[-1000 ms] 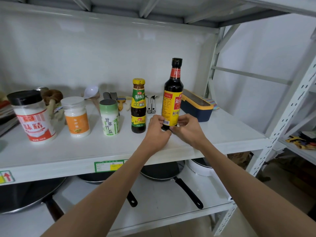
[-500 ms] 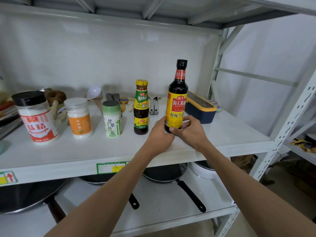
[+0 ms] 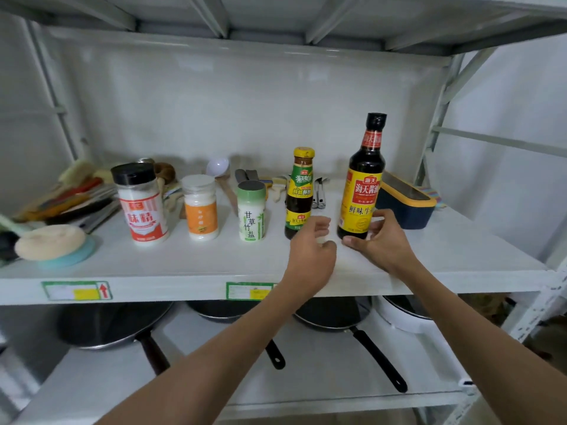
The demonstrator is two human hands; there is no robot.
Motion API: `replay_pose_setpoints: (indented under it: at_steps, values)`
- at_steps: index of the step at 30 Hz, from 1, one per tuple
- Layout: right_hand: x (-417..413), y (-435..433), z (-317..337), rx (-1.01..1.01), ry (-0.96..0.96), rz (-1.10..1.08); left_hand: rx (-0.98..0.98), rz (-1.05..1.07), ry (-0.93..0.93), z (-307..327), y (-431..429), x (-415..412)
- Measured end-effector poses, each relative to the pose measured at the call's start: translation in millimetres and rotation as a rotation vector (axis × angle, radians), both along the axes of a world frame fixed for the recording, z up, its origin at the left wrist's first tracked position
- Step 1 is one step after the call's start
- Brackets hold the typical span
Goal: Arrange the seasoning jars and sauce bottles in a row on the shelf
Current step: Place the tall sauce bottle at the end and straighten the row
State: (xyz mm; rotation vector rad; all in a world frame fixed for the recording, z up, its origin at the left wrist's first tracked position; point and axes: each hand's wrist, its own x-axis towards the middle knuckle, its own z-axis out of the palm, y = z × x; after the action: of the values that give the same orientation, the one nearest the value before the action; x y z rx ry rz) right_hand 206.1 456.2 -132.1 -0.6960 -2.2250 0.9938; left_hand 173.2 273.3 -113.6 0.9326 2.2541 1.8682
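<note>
Five containers stand in a row on the white shelf: a black-capped jar with a red label, a white jar with an orange label, a green-and-white salt can, a small yellow-capped sauce bottle and a tall dark soy sauce bottle with a yellow label. The tall bottle stands upright at the row's right end. My right hand curls around its base, thumb in front and fingers at its right side. My left hand hovers open between the two bottles, touching neither.
A navy box with a yellow rim sits right behind the tall bottle. Utensils, brushes and a sponge pad lie at the left and along the back. Frying pans and a white pot fill the shelf below. A slanted steel upright bounds the right side.
Both hands held the tall bottle's base and turned its label to the front. My left hand has let go and drawn back to the left; the right hand stays on the bottle.
</note>
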Motion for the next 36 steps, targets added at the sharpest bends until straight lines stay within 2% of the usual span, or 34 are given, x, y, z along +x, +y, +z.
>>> replay_pose_setpoints:
  at_steps: [3, 7, 11, 15, 27, 32, 34, 36]
  values:
    - [3, -6, 0, 0.003, 0.022, 0.001, 0.014, 0.067, 0.056, -8, -52, 1]
    - [2, -11, 7, 0.021, -0.028, 0.045, 0.016, 0.286, 0.123, -17, -120, -27]
    - [-4, -17, 11, -0.008, 0.004, 0.062, -0.153, 0.481, 0.133, -17, -167, -61]
    - [0, -15, 20, -0.004, -0.009, 0.056, -0.304, 0.460, 0.051, -21, -181, -79]
    - [46, 37, 21, 0.021, -0.111, -0.200, -0.308, 0.446, 0.084, -26, -187, -85]
    - [51, 36, 21, -0.028, -0.167, -0.183, -0.333, 0.461, 0.095, -26, -185, -85]
    - [50, 21, 22, -0.087, -0.113, -0.262, -0.348, 0.462, 0.080, -24, -185, -87]
    - [48, -1, 22, -0.046, 0.077, -0.349, -0.366, 0.477, 0.061, -21, -185, -92]
